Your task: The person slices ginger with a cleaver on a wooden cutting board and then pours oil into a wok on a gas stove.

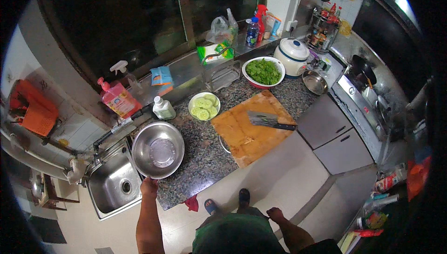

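Observation:
My left hand (pixel 149 187) grips the near rim of a stainless steel bowl (pixel 141 154), which stands on the counter and overlaps the sink's right edge. The bowl seems empty or holds a little clear water; I cannot tell which. Low beside my body hangs my right hand (pixel 275 214), its fingers curled with nothing visible in them. To the bowl's right, a white plate of sliced cucumber (pixel 204 107) sits by a wooden cutting board (pixel 237 133). A cleaver (pixel 267 121) lies flat across the board, near small pale scraps (pixel 248 140).
The steel sink (pixel 100 186) is at the left. Along the sill stand a pink soap bottle (pixel 120 99) and a white bottle (pixel 163 108). Behind the board are a bowl of leafy greens (pixel 263 71), a white cooker (pixel 292 54) and a metal pan (pixel 315 82). The stove (pixel 356 96) is at the right.

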A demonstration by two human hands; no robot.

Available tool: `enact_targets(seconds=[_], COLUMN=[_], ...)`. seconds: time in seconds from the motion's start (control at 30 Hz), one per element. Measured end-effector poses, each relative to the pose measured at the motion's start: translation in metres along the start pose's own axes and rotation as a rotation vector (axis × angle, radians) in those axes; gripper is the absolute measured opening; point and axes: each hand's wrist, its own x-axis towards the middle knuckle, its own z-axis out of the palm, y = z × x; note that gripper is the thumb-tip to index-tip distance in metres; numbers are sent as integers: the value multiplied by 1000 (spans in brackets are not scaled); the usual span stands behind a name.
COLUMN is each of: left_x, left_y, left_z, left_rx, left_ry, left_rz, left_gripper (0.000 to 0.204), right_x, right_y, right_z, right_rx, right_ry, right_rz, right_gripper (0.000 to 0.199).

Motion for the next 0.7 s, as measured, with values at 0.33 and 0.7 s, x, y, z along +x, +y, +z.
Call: enact_targets(seconds=[0.33, 0.7], left_x=[-106, -184], left_y=[32, -31], left_z=[70, 132], left_rx=[139, 422], left_ry=[318, -188], left_rz=[-109, -111], left_gripper=[20, 16], right_x=[-25, -43], right_y=[-110, -79], right_z=[-12, 16], right_rx=[227, 145], right_ry=[40, 50], right_rz=[440, 378], right_gripper=[29, 32])
